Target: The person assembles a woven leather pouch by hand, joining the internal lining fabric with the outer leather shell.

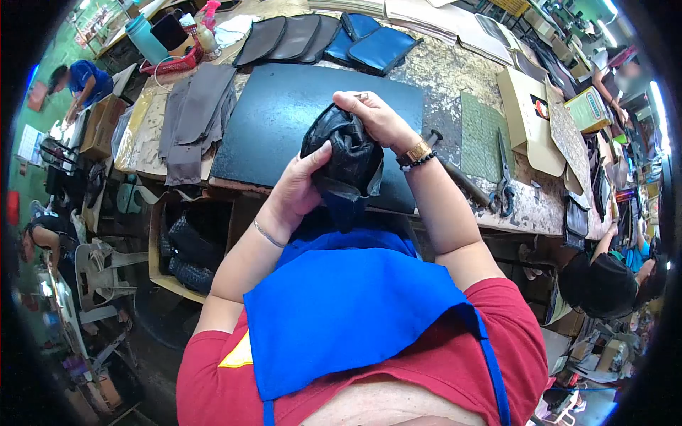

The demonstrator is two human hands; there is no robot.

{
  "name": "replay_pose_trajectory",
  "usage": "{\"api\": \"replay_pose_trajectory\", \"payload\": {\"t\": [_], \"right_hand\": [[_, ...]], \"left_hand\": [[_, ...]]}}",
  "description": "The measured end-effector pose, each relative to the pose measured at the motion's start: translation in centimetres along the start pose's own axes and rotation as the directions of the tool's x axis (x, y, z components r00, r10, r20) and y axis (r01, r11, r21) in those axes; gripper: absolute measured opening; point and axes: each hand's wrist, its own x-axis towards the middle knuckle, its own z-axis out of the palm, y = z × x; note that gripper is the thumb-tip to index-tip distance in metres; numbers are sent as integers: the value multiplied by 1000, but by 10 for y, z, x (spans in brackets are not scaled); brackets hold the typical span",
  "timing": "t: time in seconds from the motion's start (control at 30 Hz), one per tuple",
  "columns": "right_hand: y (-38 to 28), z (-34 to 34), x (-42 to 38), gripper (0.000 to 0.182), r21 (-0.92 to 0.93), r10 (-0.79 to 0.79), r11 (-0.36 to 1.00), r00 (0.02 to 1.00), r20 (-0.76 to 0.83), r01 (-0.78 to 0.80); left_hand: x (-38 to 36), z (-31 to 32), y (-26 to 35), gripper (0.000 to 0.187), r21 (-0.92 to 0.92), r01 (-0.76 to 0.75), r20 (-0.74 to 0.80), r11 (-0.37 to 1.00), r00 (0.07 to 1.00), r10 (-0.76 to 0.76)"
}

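A crumpled black leather piece [347, 153], with a blue lining hanging from its lower edge, is held up in front of my chest. My left hand [297, 190] grips it from below and the side, thumb pressed against the black material. From above, my right hand [375, 117] pinches its top edge; that wrist wears a gold watch and a bead bracelet. Both hands hover over the near edge of a dark work mat [284, 121] on the worn table [455, 71].
Scissors [504, 181] and a hammer [455, 174] lie right of the mat, beside a green cutting pad [482, 135] and cardboard boxes [526, 117]. Grey fabric pieces [195, 117] lie left; black and blue panels [334, 39] at the back. Other people work at left and right.
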Motion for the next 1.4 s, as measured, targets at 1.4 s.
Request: {"api": "replay_pose_trajectory", "payload": {"t": [1.4], "right_hand": [[12,35,0,39,-147,-129,982,990,-58,119]], "left_hand": [[-19,3,31,46,256,40,-124,966,992,-9]]}}
